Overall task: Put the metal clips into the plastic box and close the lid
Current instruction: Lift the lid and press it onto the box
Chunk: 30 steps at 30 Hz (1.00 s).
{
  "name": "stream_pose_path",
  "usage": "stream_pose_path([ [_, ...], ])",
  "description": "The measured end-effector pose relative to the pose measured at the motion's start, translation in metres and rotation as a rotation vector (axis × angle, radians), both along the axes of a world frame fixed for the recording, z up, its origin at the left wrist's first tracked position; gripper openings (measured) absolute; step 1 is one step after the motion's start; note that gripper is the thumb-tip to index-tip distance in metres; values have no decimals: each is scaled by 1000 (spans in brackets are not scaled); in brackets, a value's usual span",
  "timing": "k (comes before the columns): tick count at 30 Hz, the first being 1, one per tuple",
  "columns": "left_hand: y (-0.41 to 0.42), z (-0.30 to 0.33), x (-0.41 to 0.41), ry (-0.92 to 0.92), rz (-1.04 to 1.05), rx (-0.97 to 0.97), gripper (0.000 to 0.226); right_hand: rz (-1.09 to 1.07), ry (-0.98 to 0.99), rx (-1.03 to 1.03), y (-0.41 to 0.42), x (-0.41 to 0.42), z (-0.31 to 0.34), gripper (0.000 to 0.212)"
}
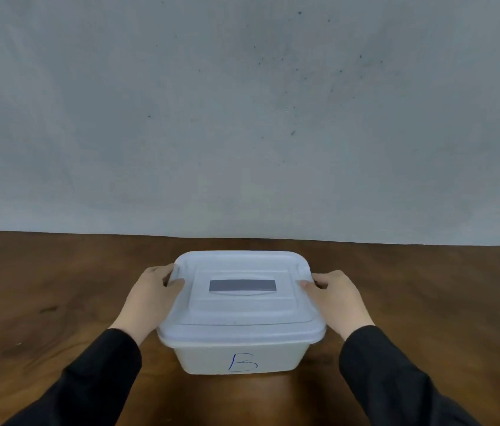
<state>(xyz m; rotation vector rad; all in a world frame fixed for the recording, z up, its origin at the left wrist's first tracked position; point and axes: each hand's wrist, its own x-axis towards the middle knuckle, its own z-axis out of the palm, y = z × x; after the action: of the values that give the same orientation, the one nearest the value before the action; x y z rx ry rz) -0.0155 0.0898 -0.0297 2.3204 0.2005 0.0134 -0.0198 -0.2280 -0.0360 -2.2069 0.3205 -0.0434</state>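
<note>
A white translucent plastic box [241, 356] marked with a blue letter B stands on the wooden table in front of me. Its pale lid [239, 305], with a grey handle [242, 285] in the middle, lies flat on top of the box. My left hand [147, 298] grips the lid's left edge, thumb on top and fingers curled under the rim. On the opposite side my right hand [336, 298] holds the right edge the same way. No metal clips are visible; the box's inside is hidden by the lid.
The dark brown wooden table [58, 287] stretches to both sides and ends at a plain grey wall [242, 118] just behind the box. Black sleeves cover both of my forearms.
</note>
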Motion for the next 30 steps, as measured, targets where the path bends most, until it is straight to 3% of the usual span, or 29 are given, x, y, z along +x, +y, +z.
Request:
stream_pose_path([
  [2, -5, 6, -10, 10, -14, -97, 18, 18, 7, 31, -4, 1, -2, 32],
  [8, -10, 7, -25, 49, -27, -245, 16, 11, 35, 47, -13, 7, -16, 39],
  [12, -6, 4, -21, 100, 20, -280, 51, -33, 55, 179, -13, 8, -16, 53],
  [15, -5, -2, -19, 214, 142, -454, 76, -51, 250, 317, -12, 6, -15, 56],
  [18, -5, -3, -17, 304, 153, -554, 51, -17, 298, 326, -12, 1, -15, 45],
  [22, -7, -1, -11, 225, 112, -449, 35, 88, 133, 307, -4, -10, -14, 35],
  [24, -10, -2, -7, 168, 102, -335, 38, 106, 80, 291, 1, -12, -17, 41],
  [30, -22, -9, -1, 67, 96, -19, 50, 98, -8, 111, 5, -9, -19, 30],
])
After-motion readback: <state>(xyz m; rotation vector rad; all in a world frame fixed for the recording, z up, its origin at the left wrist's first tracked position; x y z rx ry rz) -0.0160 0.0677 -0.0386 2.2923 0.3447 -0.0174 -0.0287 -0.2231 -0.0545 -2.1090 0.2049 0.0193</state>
